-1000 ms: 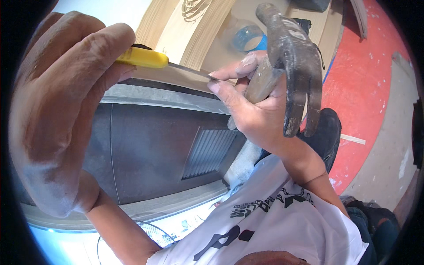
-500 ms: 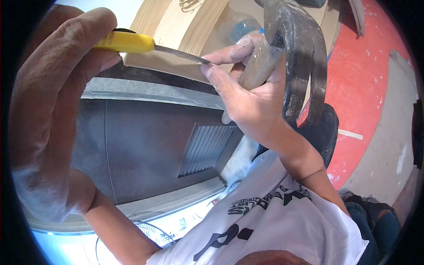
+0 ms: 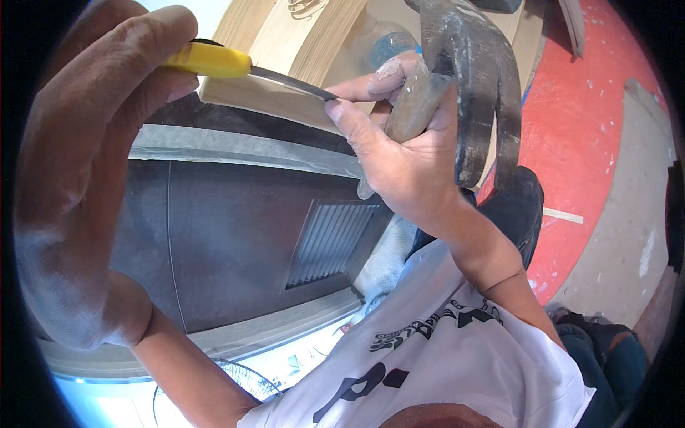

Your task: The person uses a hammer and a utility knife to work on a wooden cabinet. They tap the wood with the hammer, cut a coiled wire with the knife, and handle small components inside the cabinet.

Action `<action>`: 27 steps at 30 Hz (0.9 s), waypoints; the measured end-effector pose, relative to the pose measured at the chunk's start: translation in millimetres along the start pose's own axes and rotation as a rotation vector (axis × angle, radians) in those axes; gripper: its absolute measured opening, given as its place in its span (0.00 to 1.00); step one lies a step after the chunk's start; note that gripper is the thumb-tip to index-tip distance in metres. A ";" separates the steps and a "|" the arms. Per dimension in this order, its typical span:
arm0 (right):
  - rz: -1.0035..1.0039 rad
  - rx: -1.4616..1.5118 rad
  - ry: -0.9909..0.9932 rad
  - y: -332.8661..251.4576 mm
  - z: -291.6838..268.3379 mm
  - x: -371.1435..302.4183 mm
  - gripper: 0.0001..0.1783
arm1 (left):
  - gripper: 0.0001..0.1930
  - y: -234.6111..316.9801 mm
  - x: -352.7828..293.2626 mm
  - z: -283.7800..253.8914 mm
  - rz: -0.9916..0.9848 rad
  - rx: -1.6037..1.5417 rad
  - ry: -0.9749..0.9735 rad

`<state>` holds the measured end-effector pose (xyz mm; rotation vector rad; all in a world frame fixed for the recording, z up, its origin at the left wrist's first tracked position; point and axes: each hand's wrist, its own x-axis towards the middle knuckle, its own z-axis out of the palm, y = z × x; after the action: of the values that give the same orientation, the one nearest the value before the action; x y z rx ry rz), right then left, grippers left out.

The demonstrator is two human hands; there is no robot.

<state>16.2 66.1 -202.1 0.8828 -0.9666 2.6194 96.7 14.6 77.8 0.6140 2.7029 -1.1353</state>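
Observation:
My left hand [image 3: 78,178] is large and close on the left, its fingers closed round the yellow handle of a utility knife [image 3: 221,60]. The knife's narrow metal blade points right. My right hand [image 3: 410,167] pinches the blade's tip between thumb and forefinger. That same hand also grips a claw hammer [image 3: 474,93] by its worn, pale handle. The dark, paint-flecked hammer head is at the upper right of the hand, claws pointing down. Part of the handle is hidden behind my fingers.
Behind the knife lie pale wood boards [image 3: 300,43] with layered edges and a clear plastic bottle [image 3: 391,48]. A dark brown panel [image 3: 228,242] with a louvred vent [image 3: 332,242] stands below. Red flooring [image 3: 578,143] is at right, a wire-guarded fan [image 3: 246,374] at lower left.
Both hands keep their holds. The knife handle has shifted slightly right and up, tilting the blade a little more downward. The hammer has moved slightly left.

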 end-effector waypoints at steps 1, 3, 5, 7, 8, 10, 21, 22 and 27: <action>-0.026 -0.002 0.004 -1.4 -1.2 2.3 0.22 | 0.30 -1.0 -0.3 0.7 0.006 0.004 0.010; -0.020 0.090 0.001 -10.1 10.8 -5.8 0.21 | 0.31 8.5 -11.6 -14.6 -0.028 0.012 -0.056; -0.054 0.081 -0.004 -4.8 2.6 0.6 0.20 | 0.31 2.6 -6.2 -3.6 -0.007 0.008 -0.007; -0.022 0.087 0.056 -3.4 -0.5 7.3 0.19 | 0.31 -4.0 0.3 8.8 0.013 0.004 0.047; 0.022 0.146 0.086 -8.7 6.5 2.5 0.19 | 0.31 0.8 -5.1 1.7 -0.003 0.007 0.017; 0.017 0.088 0.059 -11.4 8.5 -1.6 0.19 | 0.31 4.3 -8.9 -4.6 -0.014 0.015 -0.013; -0.111 -0.052 0.054 -1.4 4.2 5.2 0.21 | 0.32 -0.8 -6.1 7.0 -0.004 0.019 0.042; -0.124 -0.133 0.040 -2.7 -1.4 7.0 0.21 | 0.32 -2.1 -4.0 10.6 -0.001 0.017 0.057; -0.054 0.035 0.062 -9.7 11.7 -3.6 0.21 | 0.32 8.5 -15.2 -5.5 -0.040 0.029 -0.019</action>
<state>28.3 65.9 -192.1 0.8183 -0.8719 2.6097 114.2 19.0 80.5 0.5536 2.6985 -1.1862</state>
